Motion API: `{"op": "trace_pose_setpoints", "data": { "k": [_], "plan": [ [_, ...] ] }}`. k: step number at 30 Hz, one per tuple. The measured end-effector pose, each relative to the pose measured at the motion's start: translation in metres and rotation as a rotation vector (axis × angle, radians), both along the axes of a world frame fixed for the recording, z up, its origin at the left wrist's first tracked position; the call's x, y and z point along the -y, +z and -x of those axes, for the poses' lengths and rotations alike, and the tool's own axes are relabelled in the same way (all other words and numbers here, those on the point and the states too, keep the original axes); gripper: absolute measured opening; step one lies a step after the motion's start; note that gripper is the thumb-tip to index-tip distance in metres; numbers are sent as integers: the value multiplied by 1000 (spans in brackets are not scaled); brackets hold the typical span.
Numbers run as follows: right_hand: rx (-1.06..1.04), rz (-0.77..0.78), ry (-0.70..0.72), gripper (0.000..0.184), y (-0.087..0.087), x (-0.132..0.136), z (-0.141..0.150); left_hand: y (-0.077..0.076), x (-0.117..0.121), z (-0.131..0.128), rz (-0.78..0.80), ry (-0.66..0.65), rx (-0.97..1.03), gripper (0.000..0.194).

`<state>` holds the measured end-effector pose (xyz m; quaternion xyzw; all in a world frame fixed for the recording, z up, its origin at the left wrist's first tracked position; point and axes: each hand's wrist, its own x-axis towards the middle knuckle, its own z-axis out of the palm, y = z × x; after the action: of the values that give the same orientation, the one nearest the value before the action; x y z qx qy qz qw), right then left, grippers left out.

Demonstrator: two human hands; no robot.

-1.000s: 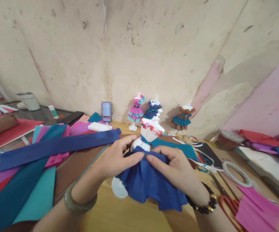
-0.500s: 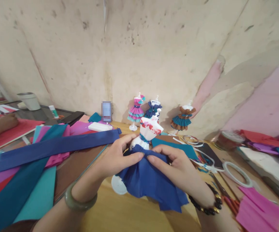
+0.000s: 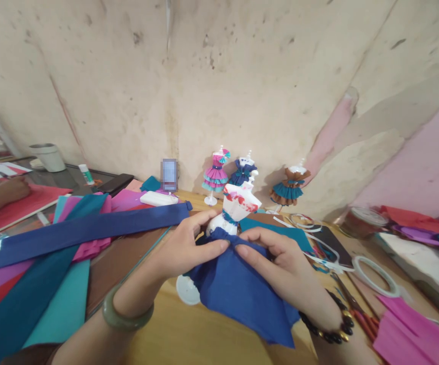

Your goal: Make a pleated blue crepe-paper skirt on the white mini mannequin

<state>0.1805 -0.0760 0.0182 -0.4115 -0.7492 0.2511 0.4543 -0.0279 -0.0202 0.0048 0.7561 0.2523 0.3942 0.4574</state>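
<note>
A small white dress form (image 3: 241, 198) tilts to the right in front of me, with red and pink blotches on its chest and a teal band round its waist. Blue crepe paper (image 3: 242, 296) hangs as a gathered skirt from below that waist. My left hand (image 3: 185, 246) grips the paper's top edge with the thumb in front; its fingers go behind the form. On the other side my right hand (image 3: 280, 258) pinches a fold of the same edge between thumb and fingers. The form's white round base (image 3: 188, 290) shows at the lower left of the skirt.
Dressed forms, one in a pink dress (image 3: 215, 175) and one in a brown and teal dress (image 3: 288, 190), stand by the wall. Coloured paper strips (image 3: 90, 225) lie left. Scissors (image 3: 356, 304), a tape roll (image 3: 375, 275) and pink paper (image 3: 409, 329) lie right. Another person's hand (image 3: 16, 190) is far left.
The skirt's lower right side has swung out and down, lying flatter. The dress form has shifted slightly right, and my right thumb has moved slightly right along the gathered edge.
</note>
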Motion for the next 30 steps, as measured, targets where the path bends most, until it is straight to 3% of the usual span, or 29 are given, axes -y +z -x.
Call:
{"op": "trace_pose_setpoints", "data": {
  "k": [15,23,30],
  "plan": [
    [39,-119,-13,2,-4,1,2,3,2,-4,-10,-17,-2,23],
    [-2,-99,-32,5,-4,-2,3,1,-1,-2,13,-35,-2,32],
    [24,-108,-30,8,-2,1,4,2,2,-4,11,-23,-5,55]
  ]
}}
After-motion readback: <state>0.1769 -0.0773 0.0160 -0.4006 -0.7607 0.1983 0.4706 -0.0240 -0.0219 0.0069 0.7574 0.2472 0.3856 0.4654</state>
